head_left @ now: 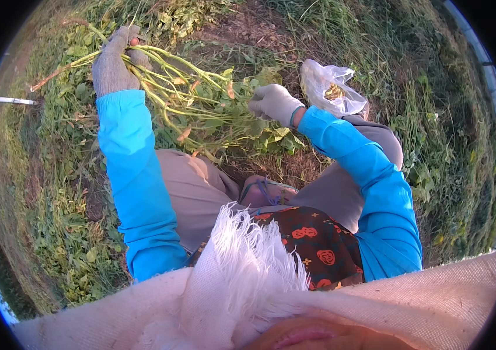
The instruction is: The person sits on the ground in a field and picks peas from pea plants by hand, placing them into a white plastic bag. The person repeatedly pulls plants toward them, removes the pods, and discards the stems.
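My left hand [119, 61], in a grey knit glove, is closed around a bundle of uprooted plants [178, 83]. Their brownish root ends stick out on the left of the fist. Yellow-green stems with a few dry leaves fan out to the right, above my left knee. My right hand [274, 104], in a pale glove, is at the leafy ends of these stems with its fingers curled. Whether something is pinched there is hidden. Just right of it, a clear plastic bag [333, 87] gapes open with small yellowish pieces [334, 92] inside, perhaps pods.
Low green and yellowing plants [68, 245] cover the ground on the left. Cut or flattened grass [427, 109] spreads over the right side. Bare brown soil [252, 26] shows ahead. My bent knees [379, 135] frame the working spot, with a sandalled foot [265, 191] between them.
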`<action>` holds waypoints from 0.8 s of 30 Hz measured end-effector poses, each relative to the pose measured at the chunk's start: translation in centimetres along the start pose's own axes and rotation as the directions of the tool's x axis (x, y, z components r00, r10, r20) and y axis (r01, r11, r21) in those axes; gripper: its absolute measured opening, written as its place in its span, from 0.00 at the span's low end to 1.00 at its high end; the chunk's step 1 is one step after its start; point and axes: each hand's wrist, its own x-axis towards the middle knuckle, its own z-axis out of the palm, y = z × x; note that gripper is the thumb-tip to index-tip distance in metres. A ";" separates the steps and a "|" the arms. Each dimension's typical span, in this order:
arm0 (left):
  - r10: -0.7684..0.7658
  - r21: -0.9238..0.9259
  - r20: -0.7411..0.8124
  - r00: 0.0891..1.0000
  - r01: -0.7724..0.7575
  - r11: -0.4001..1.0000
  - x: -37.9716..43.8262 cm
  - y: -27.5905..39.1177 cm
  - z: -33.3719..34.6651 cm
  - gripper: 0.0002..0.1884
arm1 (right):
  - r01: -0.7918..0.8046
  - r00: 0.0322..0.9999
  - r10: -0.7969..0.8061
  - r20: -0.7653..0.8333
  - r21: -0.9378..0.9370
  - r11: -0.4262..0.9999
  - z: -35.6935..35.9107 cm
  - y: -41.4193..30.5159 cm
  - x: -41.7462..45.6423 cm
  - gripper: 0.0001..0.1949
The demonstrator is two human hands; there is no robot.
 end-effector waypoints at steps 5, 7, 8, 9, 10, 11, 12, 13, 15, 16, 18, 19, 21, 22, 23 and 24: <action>0.011 -0.074 -0.061 0.998 -0.016 0.997 0.6 0.6 -1.0 0.15 | -0.272 0.962 0.190 0.196 0.752 0.600 -1.1 -0.1 -1.0 0.08; -0.009 -0.075 -0.040 0.999 0.006 0.997 0.5 0.7 -0.5 0.15 | -0.235 0.966 0.208 0.156 0.866 0.441 -2.1 0.1 -0.8 0.07; 0.007 -0.017 -0.037 0.999 -0.007 1.000 0.2 0.4 0.0 0.15 | -0.214 0.964 0.228 0.135 0.905 0.367 -3.0 0.5 -0.4 0.06; 0.025 0.047 -0.037 0.999 -0.023 0.999 -0.1 0.4 0.3 0.15 | -0.191 0.962 0.245 0.121 0.938 0.288 -3.4 0.2 -0.4 0.06; -0.028 -0.060 0.000 1.000 0.027 0.998 0.2 -0.1 0.1 0.16 | -0.163 0.947 0.313 0.075 0.951 0.265 -3.9 -0.2 -0.3 0.06; -0.018 -0.075 -0.018 1.000 0.017 0.997 0.2 -0.1 0.1 0.15 | -0.157 0.956 0.278 0.089 0.960 0.232 -4.5 -0.5 -0.3 0.06; -0.014 -0.093 -0.030 0.999 0.011 0.996 0.2 0.0 0.5 0.15 | -0.147 0.964 0.248 0.096 0.969 0.197 -5.4 -0.6 -0.5 0.07; -0.009 -0.111 -0.043 0.999 0.005 0.994 0.1 0.1 0.8 0.15 | -0.138 0.971 0.217 0.101 0.977 0.163 -6.0 -0.6 -0.7 0.07; 0.071 -0.040 -0.057 0.996 -0.073 0.997 0.2 0.6 1.0 0.16 | -0.164 0.975 0.175 0.135 0.973 0.165 -6.2 -0.8 -1.2 0.08; 0.088 -0.041 -0.071 0.994 -0.092 0.995 0.4 0.7 0.6 0.16 | -0.204 0.974 0.132 0.183 0.963 0.173 -6.1 -0.9 -1.6 0.08; 0.101 -0.048 -0.076 0.992 -0.104 0.993 1.4 0.9 -0.8 0.15 | -0.203 0.979 0.072 0.190 0.930 0.307 -5.2 -2.0 -2.8 0.09; 0.101 -0.045 -0.082 0.992 -0.105 0.994 1.5 0.8 -0.9 0.15 | -0.156 0.988 0.074 0.137 0.890 0.430 -4.7 -2.7 -3.4 0.10; 0.099 -0.040 -0.088 0.991 -0.102 0.994 1.7 0.8 -1.0 0.16 | -0.057 0.998 0.057 0.026 0.758 0.650 -3.9 -3.8 -3.9 0.12; 0.097 -0.035 -0.080 0.992 -0.100 0.994 1.7 0.7 -0.9 0.16 | 0.006 1.000 -0.008 0.000 0.725 0.689 -3.8 -3.6 -3.7 0.13; 0.095 -0.030 -0.072 0.993 -0.098 0.995 1.6 0.7 -1.0 0.16 | 0.037 0.999 -0.004 -0.052 0.649 0.760 -3.9 -3.7 -3.5 0.13; 0.095 -0.021 -0.063 0.993 -0.097 0.995 1.5 0.8 -1.1 0.16 | 0.065 0.995 -0.008 -0.102 0.567 0.821 -3.8 -3.9 -3.2 0.12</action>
